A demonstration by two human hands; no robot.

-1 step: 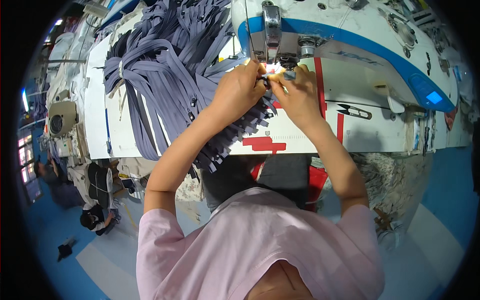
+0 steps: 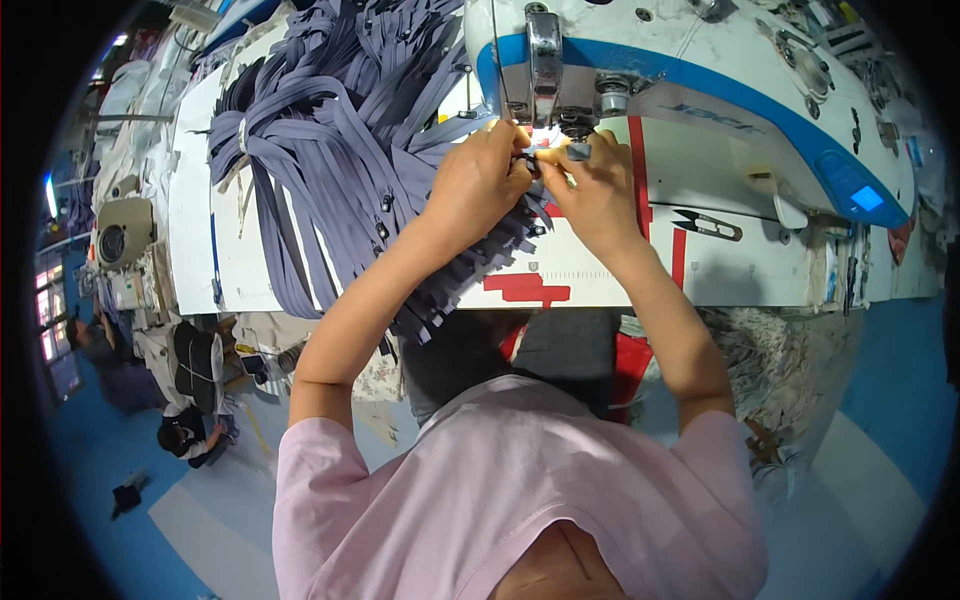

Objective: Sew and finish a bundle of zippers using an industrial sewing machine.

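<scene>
My left hand and my right hand meet right under the needle area of a white and blue sewing machine. Fingers of both are closed in a pinch around a small dark piece, which looks like the slider end of a zipper; most of it is hidden by the fingertips. A dark band with a grey square sits on a right finger. Left of my hands lies a big pile of grey-purple zippers with black sliders, partly tied in a bundle. Their cut ends reach under my left forearm.
Thread snips lie on the white machine table, right of my right hand. Red tape strips mark its surface. The machine's lit control panel is at the right. Cloth heaps hang below; another person is at lower left.
</scene>
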